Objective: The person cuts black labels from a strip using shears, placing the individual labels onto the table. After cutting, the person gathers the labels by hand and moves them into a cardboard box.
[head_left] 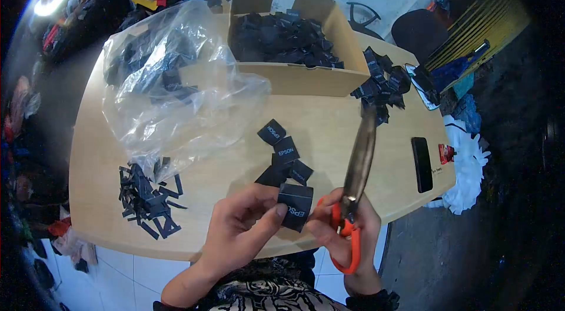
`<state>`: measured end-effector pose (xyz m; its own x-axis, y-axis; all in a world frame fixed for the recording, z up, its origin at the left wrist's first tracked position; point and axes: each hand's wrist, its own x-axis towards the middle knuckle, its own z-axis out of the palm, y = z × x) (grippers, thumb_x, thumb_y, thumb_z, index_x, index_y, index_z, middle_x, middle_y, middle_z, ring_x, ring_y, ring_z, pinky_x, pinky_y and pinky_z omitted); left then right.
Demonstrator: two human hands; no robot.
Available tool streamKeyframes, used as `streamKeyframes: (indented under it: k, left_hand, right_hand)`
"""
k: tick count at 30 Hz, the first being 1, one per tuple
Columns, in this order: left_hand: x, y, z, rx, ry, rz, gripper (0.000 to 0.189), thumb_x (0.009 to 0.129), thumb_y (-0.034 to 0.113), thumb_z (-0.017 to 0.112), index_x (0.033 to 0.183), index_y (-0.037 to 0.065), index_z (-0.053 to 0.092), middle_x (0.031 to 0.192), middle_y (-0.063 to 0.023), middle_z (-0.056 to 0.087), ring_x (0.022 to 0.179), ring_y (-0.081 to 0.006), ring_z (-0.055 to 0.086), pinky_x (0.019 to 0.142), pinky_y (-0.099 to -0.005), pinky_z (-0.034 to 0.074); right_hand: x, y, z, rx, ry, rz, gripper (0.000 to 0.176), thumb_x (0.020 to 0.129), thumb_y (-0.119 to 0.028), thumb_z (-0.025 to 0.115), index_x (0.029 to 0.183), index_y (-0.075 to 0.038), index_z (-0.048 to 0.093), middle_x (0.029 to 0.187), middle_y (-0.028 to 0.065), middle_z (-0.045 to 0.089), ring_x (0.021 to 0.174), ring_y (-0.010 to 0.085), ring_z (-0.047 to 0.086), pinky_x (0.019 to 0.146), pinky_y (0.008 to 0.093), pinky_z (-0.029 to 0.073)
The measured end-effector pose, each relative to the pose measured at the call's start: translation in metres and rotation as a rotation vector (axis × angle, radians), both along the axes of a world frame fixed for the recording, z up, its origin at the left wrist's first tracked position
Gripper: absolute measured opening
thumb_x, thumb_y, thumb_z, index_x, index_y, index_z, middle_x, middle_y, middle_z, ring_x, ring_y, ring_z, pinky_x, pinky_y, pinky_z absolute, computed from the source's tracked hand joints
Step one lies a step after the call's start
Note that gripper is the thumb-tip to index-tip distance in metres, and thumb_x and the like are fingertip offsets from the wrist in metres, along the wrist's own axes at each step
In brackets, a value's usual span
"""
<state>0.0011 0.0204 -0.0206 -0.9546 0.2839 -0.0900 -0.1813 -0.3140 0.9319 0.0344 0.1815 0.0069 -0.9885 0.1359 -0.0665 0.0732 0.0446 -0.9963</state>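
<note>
Between the thumb and fingers of my left hand [244,220] is a black fabric label [296,200] with white EPSON lettering, held just above the table. My right hand [364,223] grips a pair of scissors [360,164] by the orange handles, blades pointing away from me. Fingers of that hand come right up to the label's right edge. Past the held label lies a small group of similar loose labels [286,150], some overlapping. To the left, a heap of thin black cut strips [150,199] rests on the table.
A cardboard box [306,80] full of black labels stands at the back, with a clear plastic bag [194,105] of black pieces to its left. More labels [382,78] are piled right of the box. A dark phone [422,164] lies near the table's right edge.
</note>
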Motion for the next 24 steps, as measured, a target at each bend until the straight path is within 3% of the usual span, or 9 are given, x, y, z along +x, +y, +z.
streamKeyframes:
  k: [5, 7, 12, 13, 16, 24]
  left_hand:
    - [0.0, -0.006, 0.0, -0.115, 0.095, -0.173, 0.022, 0.084, 0.0, 0.057, 0.104, -0.007, 0.053, 0.086, -0.0077, 0.061, 0.081, -0.0091, 0.058, 0.072, -0.0232, 0.048]
    - [-0.001, -0.003, 0.0, 0.067, 0.042, -0.189, 0.028, 0.082, -0.006, 0.057, 0.109, -0.007, 0.051, 0.091, -0.0104, 0.061, 0.087, -0.0127, 0.06, 0.076, -0.0254, 0.05]
    - [-0.001, -0.008, -0.001, 0.157, 0.009, -0.147, 0.037, 0.078, -0.012, 0.057, 0.114, -0.007, 0.049, 0.1, -0.0143, 0.061, 0.093, -0.0182, 0.06, 0.082, -0.0277, 0.05]
    - [0.0, -0.009, -0.002, 0.181, -0.003, -0.118, 0.04, 0.078, -0.013, 0.057, 0.116, -0.006, 0.048, 0.102, -0.0154, 0.06, 0.094, -0.0195, 0.061, 0.084, -0.028, 0.05]
    - [-0.002, -0.013, -0.005, 0.16, 0.061, -0.108, 0.041, 0.077, -0.013, 0.057, 0.116, -0.006, 0.048, 0.102, -0.016, 0.06, 0.094, -0.0198, 0.061, 0.086, -0.0289, 0.05]
    - [-0.004, -0.008, -0.003, 0.368, -0.107, -0.124, 0.041, 0.08, -0.003, 0.061, 0.118, -0.004, 0.046, 0.106, -0.015, 0.058, 0.093, -0.018, 0.059, 0.081, -0.0278, 0.048]
  right_hand:
    - [-0.013, 0.006, 0.001, 0.239, 0.182, 0.01, 0.035, 0.072, -0.003, 0.073, 0.097, -0.002, 0.048, 0.068, 0.002, 0.058, 0.059, 0.0041, 0.054, 0.054, 0.0177, 0.044]
    - [-0.014, 0.002, 0.001, 0.197, 0.182, -0.007, 0.034, 0.072, -0.003, 0.072, 0.096, -0.003, 0.048, 0.068, 0.0016, 0.057, 0.06, 0.0039, 0.054, 0.054, 0.0178, 0.044]
    - [-0.019, -0.003, -0.009, 0.261, 0.381, -0.107, 0.031, 0.072, 0.003, 0.069, 0.094, -0.002, 0.048, 0.07, 0.0028, 0.056, 0.059, 0.0032, 0.05, 0.051, 0.0179, 0.04]
    - [-0.019, -0.006, -0.009, 0.099, 0.378, -0.128, 0.031, 0.071, 0.006, 0.068, 0.093, -0.002, 0.048, 0.072, 0.0036, 0.055, 0.059, 0.0034, 0.048, 0.05, 0.0171, 0.037]
    - [-0.018, -0.011, -0.007, 0.037, 0.342, -0.202, 0.031, 0.071, 0.007, 0.068, 0.093, -0.002, 0.048, 0.073, 0.0034, 0.054, 0.059, 0.0037, 0.047, 0.051, 0.0168, 0.036]
    - [-0.018, -0.014, -0.009, 0.014, 0.307, -0.2, 0.031, 0.071, 0.006, 0.068, 0.093, -0.002, 0.047, 0.074, 0.0036, 0.054, 0.061, 0.0045, 0.048, 0.052, 0.018, 0.038]
